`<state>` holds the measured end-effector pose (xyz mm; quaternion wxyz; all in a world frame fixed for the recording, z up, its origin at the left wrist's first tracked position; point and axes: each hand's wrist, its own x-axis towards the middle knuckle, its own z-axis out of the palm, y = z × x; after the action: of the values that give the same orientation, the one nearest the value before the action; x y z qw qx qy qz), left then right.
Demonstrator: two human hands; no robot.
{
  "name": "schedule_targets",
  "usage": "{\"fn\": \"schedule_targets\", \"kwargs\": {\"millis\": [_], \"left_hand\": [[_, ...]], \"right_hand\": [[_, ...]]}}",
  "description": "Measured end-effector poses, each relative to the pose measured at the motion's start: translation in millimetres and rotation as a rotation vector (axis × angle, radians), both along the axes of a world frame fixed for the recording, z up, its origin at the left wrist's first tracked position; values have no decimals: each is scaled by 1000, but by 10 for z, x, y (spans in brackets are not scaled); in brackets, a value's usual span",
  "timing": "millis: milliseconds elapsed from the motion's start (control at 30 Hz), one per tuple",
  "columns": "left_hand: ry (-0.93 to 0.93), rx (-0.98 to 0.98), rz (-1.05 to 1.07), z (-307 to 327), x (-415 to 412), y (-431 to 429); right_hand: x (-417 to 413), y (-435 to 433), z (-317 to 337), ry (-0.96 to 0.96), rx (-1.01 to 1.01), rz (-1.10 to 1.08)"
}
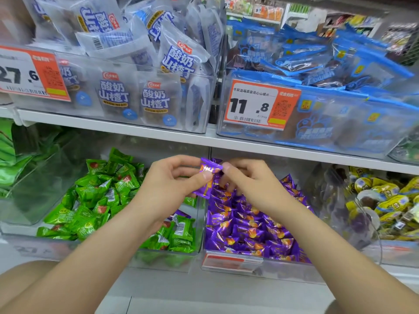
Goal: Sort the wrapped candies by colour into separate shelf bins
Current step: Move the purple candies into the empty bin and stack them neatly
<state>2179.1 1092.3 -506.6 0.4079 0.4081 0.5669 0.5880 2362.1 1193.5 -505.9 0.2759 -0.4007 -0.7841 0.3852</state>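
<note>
Where left hand (172, 177) meets right hand (247, 184), both pinch a purple candy (209, 168).

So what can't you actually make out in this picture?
All in the head view:
- Purple bin's price tag: too blurred to read.
- Top-left price tag: left part cut off by the frame edge.
- Left hand pinches a purple candy; its fingers hide whether it holds more.
- Right hand: unclear whether it pinches that candy's end or only touches it.
- Green bin: the left forearm covers part.
</note>
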Motion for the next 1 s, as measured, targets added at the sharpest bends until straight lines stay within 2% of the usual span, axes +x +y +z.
{"fn": "schedule_targets", "kwargs": {"millis": [67,133,200,300,400,500,567,633,833,1000], "left_hand": [[21,42,-20,24,8,-8],[52,72,-42,42,0,-22],[144,77,-93,53,-3,-39],[233,67,-176,73,38,-69],[254,69,-111,66,38,-41],[350,44,11,3,-22,13],[444,2,84,-57,-51,42],[466,-52,107,-110,-67,64],[513,-101,5,-176,-25,96],[592,-130,38,-200,-93,110]], "right_hand": [[-16,-164,90,266,-317,83],[-5,-214,149,402,-435,82],[33,-223,192,418,-461,98],[116,-218,184,232,-277,127],[160,-163,124,170,-284,153],[234,66,-7,167,-257,-40],[285,241,-140,61,-136,-193],[301,357,-253,-80,-25,-238],[106,361,-314,-281,206,-98],[58,289,-286,-470,335,-31]]}}
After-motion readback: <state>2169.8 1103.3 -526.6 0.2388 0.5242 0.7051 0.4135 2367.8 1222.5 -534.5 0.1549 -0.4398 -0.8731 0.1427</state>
